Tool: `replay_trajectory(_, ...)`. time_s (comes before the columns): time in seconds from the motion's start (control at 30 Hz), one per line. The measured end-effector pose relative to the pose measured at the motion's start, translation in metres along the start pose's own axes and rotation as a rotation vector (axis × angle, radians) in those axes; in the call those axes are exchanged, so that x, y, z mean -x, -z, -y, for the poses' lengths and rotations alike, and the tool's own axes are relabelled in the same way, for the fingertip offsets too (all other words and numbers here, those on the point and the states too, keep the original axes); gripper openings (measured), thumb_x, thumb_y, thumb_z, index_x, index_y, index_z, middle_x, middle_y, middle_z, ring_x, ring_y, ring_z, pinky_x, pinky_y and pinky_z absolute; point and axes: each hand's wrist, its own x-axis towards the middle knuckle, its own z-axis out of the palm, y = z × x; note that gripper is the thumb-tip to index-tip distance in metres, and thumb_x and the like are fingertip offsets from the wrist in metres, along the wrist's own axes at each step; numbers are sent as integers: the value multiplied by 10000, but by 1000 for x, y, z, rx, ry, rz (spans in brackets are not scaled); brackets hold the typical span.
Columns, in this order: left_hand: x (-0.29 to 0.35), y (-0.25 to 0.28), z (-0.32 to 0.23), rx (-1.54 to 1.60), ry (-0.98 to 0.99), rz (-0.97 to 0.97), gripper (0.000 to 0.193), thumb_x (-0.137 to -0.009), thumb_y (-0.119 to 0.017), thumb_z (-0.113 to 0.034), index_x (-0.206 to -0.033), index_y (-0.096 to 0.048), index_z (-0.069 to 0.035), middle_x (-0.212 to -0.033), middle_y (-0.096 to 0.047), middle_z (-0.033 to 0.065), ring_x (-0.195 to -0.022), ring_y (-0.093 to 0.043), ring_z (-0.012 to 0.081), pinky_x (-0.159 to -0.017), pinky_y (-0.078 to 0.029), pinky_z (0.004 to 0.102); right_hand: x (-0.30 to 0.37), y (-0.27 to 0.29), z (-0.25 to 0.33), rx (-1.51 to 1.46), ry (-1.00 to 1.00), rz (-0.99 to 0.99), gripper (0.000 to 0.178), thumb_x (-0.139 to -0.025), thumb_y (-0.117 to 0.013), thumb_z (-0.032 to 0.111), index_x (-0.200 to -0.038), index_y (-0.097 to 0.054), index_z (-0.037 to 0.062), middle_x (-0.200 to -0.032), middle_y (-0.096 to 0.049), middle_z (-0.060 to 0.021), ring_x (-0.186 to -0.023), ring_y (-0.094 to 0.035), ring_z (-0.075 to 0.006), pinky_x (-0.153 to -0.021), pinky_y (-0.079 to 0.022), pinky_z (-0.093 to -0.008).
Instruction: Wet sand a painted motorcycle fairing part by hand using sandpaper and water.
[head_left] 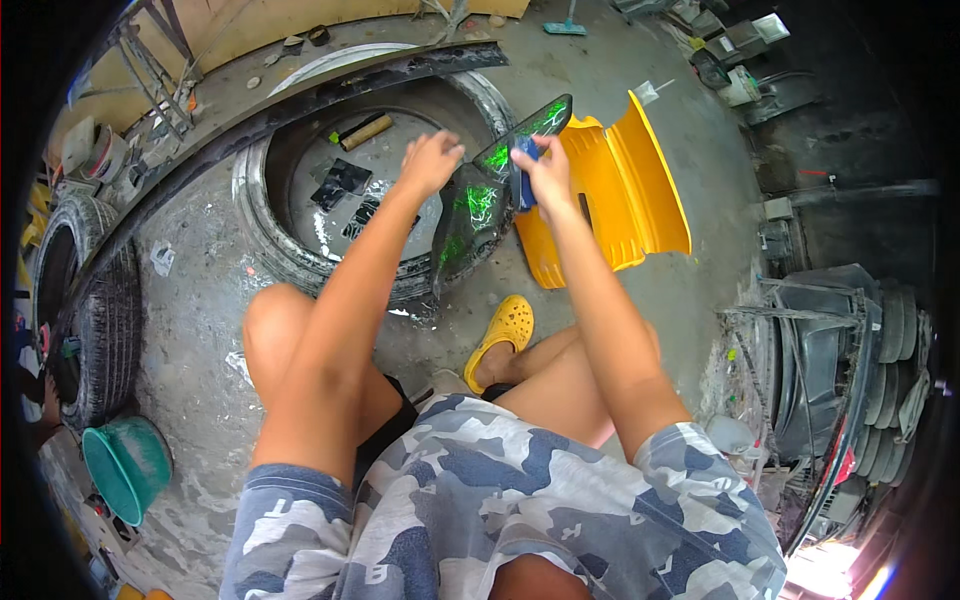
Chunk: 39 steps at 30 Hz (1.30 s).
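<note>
A black panel (470,215) with bright green marbled patches rests across the right rim of a big tyre (258,220) lying flat in front of me. My right hand (548,172) grips a flat blue pad (521,178) against or just over the panel's right side; its exact kind I cannot make out. Up by the panel's left edge, my left hand (430,163) is raised with loosely bent fingers, slightly blurred, and nothing shows in it. Inside the tyre ring lie dark film scraps (342,184) and a brown roll (366,131).
A yellow curved plastic piece (655,190) stands right of the panel. Over the tyre runs a long dark metal bar (330,95). Another tyre (105,310) and a green bucket (127,468) are at left. Stacked grey parts (885,370) crowd the right side.
</note>
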Motion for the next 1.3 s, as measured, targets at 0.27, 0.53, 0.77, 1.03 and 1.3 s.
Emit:
replay_trajectory(0.27, 54, -95, 34, 286, 522, -4, 1044, -721, -673, -667, -1331, -384, 130, -1324, -475, 348, -1242, -489, 430, -1043, -393, 435, 45, -10, -58, 833, 544, -103, 391, -825, -662, 92, -1209, -586, 99, -959, -580, -166, -941, -564, -359, -822, -450, -435)
replay_trajectory(0.53, 57, -83, 19, 331, 523, 6, 930, -725, -704, -625, -1246, -516, 122, -1201, -591, 310, -1129, -594, 386, -976, -447, 394, 53, -6, -85, 865, 660, -204, 420, -854, -629, 108, -1272, -591, 119, -946, -576, -118, -923, -554, -287, -764, -415, -412)
replay_trajectory(0.77, 53, -96, 44, 253, 469, -83, 841, -739, -718, -582, -1195, -564, 108, -1125, -637, 287, -1055, -639, 361, -926, -479, 391, 84, 1, -111, 862, 768, -93, 426, -841, -626, 66, -1260, -608, 138, -947, -597, -106, -914, -563, -276, -745, -402, -384)
replay_trajectory(1.03, 56, -91, 33, 290, 480, -64, 834, -743, -709, -589, -1173, -579, 114, -1095, -646, 294, -1037, -648, 355, -912, -485, 390, 83, -2, -103, 836, 744, -175, 402, -851, -622, 78, -1250, -614, 130, -909, -584, -95, -899, -565, -249, -746, -387, -387)
replay_trajectory(1.3, 55, -87, 33, 322, 494, -9, 889, -733, -711, -606, -1198, -555, 135, -1167, -614, 300, -1082, -623, 375, -943, -468, 386, 84, -2, -97, 927, 664, -190, 435, -838, -617, 63, -1265, -609, 147, -910, -582, -83, -910, -556, -239, -765, -383, -394)
